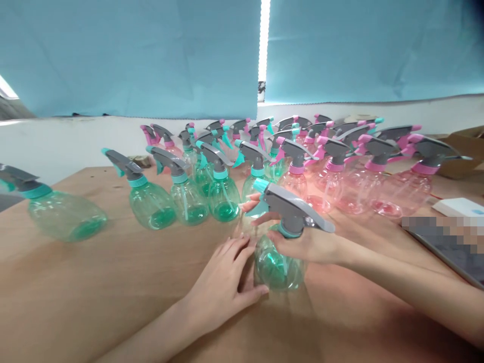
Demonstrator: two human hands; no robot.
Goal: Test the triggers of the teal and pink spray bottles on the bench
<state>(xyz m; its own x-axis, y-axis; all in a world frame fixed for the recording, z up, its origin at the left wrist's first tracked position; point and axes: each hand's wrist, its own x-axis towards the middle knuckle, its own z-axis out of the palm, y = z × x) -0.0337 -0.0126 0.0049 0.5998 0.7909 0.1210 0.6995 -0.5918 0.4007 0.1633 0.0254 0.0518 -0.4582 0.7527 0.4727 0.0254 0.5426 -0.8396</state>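
In front of me is a green spray bottle [280, 269] with a grey trigger head and a turquoise collar and nozzle, its nozzle pointing left. My right hand [289, 242] is closed around it just below the collar, fingers at the far side near the trigger. My left hand [227, 275] is open at the bottle's left, fingers stretched forward and thumb by its lower side. Whether its fingertips touch the bottle I cannot tell. Just behind stands another green spray bottle [254, 186], partly hidden by the held bottle and my right fingers.
Green spray bottles [189, 201] stand at the left and middle of the wooden table [113, 282]. Pink ones [355, 189] crowd the right, with several more behind. A flat dark device [446, 249], a white box [459, 206] and a cardboard box [463, 151] lie at the right.
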